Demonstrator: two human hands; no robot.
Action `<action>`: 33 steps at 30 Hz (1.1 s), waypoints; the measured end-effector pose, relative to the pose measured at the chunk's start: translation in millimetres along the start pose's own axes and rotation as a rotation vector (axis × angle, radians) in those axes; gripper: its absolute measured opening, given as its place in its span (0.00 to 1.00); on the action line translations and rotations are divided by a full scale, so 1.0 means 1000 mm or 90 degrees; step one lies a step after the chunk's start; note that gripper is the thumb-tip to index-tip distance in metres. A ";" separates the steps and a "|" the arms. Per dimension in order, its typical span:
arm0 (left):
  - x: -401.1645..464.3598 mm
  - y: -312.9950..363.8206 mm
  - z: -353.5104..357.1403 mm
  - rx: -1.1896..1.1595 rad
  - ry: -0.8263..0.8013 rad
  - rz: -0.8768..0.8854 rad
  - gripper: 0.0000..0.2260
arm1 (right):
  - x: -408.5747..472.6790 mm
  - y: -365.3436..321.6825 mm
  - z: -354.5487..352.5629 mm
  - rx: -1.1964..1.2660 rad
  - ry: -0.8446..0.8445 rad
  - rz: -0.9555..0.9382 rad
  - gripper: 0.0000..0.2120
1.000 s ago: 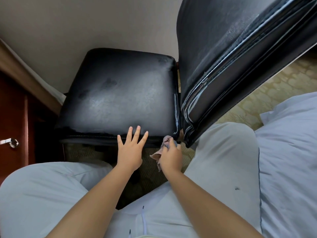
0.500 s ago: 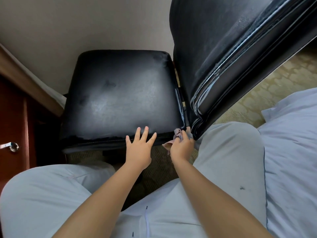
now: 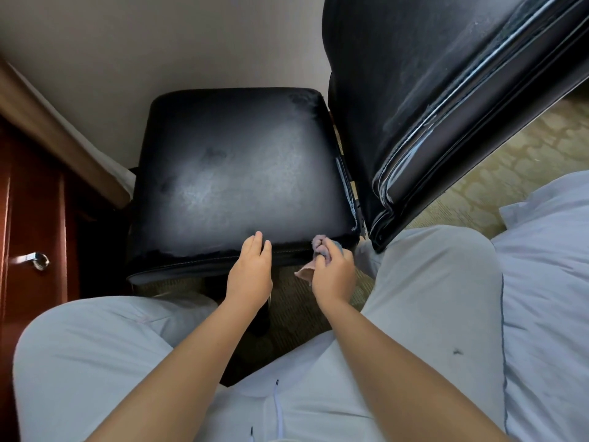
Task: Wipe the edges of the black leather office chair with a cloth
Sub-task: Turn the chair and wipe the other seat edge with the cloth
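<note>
The black leather office chair lies in front of me, its square seat (image 3: 236, 173) facing up and its backrest (image 3: 430, 100) rising at the right. My left hand (image 3: 250, 272) rests on the seat's near edge with its fingers together and bent over the rim. My right hand (image 3: 333, 275) grips a small bunched pinkish-grey cloth (image 3: 318, 248) and presses it against the near edge of the seat, close to the right corner by the backrest.
A dark red wooden cabinet with a metal handle (image 3: 35, 260) stands at the left. A beige wall (image 3: 159, 43) is behind the seat. Patterned carpet (image 3: 510, 161) shows at the right, beside white bedding (image 3: 548, 282). My knees in light trousers (image 3: 95, 362) frame the hands.
My left hand's fingers, spread before, have drawn together over the seat edge. My right hand has stayed at the seat's near right corner with the cloth. The view has shifted slightly.
</note>
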State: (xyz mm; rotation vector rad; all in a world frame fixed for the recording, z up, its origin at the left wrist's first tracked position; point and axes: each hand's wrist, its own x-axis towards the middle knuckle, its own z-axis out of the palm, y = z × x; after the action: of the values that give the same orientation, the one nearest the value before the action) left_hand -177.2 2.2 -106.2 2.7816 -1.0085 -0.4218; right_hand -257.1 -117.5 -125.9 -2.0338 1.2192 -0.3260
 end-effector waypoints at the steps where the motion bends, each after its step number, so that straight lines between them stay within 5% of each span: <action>1: 0.000 -0.001 0.000 -0.002 0.002 -0.002 0.29 | -0.004 -0.002 0.002 -0.008 -0.021 -0.048 0.18; 5: 0.002 -0.002 -0.001 -0.016 0.008 -0.012 0.30 | -0.019 -0.006 0.014 -0.102 -0.070 -0.231 0.18; 9: -0.001 -0.009 -0.006 0.013 -0.005 0.006 0.30 | 0.008 -0.003 -0.001 0.025 0.082 0.014 0.18; 11: -0.003 -0.014 -0.008 0.041 -0.011 0.013 0.31 | 0.013 0.000 -0.007 0.010 0.087 0.036 0.18; 17: -0.004 -0.014 -0.003 0.019 -0.008 0.000 0.31 | -0.029 -0.010 0.023 -0.120 -0.140 -0.196 0.19; 24: -0.010 -0.019 -0.002 -0.005 -0.005 0.007 0.31 | -0.006 -0.005 0.004 0.028 0.057 0.075 0.15; 33: -0.010 -0.025 0.000 -0.044 0.014 -0.008 0.30 | -0.022 -0.009 0.021 -0.193 -0.134 -0.214 0.20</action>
State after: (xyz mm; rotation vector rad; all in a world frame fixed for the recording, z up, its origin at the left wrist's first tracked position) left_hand -169.4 28.2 -109.6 2.7255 -0.9541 -0.4188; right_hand -251.0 -87.2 -131.4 -2.4698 0.8362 -0.0815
